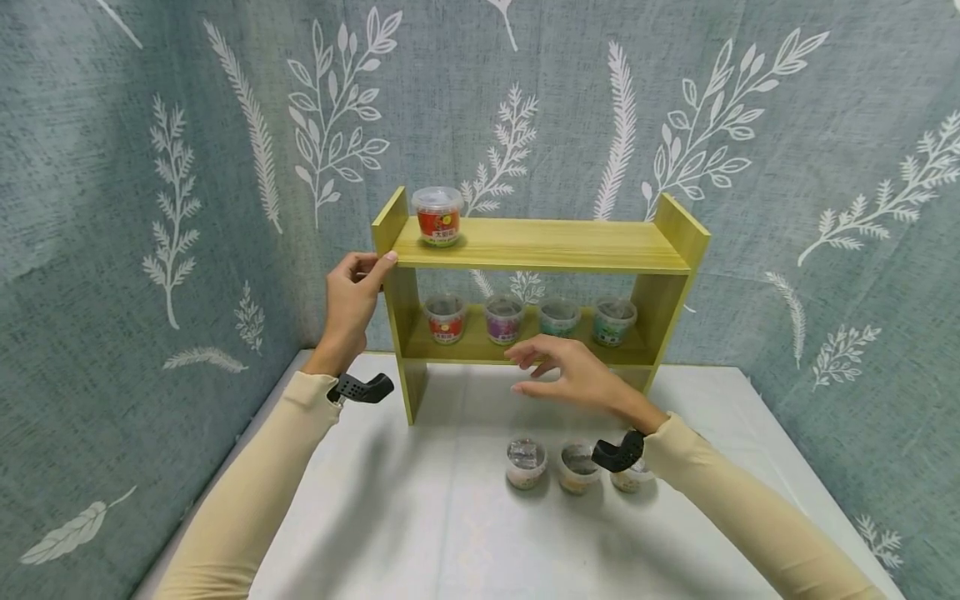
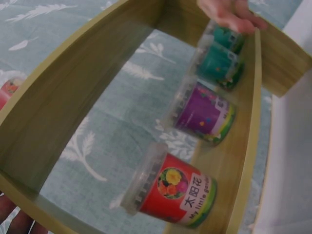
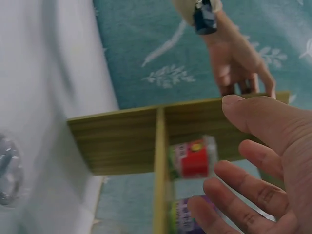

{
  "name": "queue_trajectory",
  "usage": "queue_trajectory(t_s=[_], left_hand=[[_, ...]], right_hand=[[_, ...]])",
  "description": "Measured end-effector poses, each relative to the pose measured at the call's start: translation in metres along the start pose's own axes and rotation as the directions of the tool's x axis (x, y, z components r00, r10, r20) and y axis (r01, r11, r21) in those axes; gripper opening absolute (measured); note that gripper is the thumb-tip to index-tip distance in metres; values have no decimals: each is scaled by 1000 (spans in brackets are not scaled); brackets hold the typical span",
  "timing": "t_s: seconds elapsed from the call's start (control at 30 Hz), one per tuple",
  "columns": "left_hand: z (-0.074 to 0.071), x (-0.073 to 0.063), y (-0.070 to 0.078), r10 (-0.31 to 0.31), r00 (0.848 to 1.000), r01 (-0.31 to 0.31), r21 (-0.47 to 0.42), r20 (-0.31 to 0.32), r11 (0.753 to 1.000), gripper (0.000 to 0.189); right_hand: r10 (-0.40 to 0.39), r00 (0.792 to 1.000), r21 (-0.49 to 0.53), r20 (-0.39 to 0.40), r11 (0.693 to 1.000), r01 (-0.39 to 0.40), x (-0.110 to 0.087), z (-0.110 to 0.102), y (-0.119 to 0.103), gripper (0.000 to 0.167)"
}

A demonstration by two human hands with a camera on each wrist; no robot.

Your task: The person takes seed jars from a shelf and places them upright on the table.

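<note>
A wooden two-tier shelf (image 1: 555, 242) stands on the table. My left hand (image 1: 351, 304) grips its left side panel near the upper board, thumb at the front edge and fingers on the outer side. My right hand (image 1: 573, 371), holding nothing, hovers in front of the lower board with fingers apart and slightly bent. A lidded red-labelled plastic cup (image 1: 438, 217) sits at the left end of the upper board. Along the lower board stand another red-labelled cup (image 2: 175, 192), a purple-labelled cup (image 2: 204, 114) and two teal-green ones, the nearer teal cup (image 2: 219, 63) beside the purple.
Three lidded cups form a row on the white table (image 1: 450, 517) before the shelf: a left cup (image 1: 525, 464), a middle cup (image 1: 577, 469) and a right cup (image 1: 628, 480) partly behind the right wrist. Leaf-patterned cloth (image 1: 480, 108) hangs behind and at the sides.
</note>
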State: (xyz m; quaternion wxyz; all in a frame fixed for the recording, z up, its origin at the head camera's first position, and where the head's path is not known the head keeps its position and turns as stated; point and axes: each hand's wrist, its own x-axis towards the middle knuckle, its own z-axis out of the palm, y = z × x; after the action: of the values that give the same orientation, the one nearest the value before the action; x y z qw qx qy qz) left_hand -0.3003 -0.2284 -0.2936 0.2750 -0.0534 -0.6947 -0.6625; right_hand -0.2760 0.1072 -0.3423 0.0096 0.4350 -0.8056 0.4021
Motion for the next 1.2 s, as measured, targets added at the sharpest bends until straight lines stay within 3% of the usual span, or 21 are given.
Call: queue_trajectory(t_s=[0.6, 1.2], left_hand=[[1, 2, 0, -8, 1000, 8, -21, -7, 1000, 28], [2, 2, 3, -35, 999, 35, -16, -25, 999, 32]], right_hand=[[-33, 991, 35, -133, 999, 38, 32, -33, -41, 37], [43, 985, 182, -166, 983, -12, 73, -52, -74, 41]])
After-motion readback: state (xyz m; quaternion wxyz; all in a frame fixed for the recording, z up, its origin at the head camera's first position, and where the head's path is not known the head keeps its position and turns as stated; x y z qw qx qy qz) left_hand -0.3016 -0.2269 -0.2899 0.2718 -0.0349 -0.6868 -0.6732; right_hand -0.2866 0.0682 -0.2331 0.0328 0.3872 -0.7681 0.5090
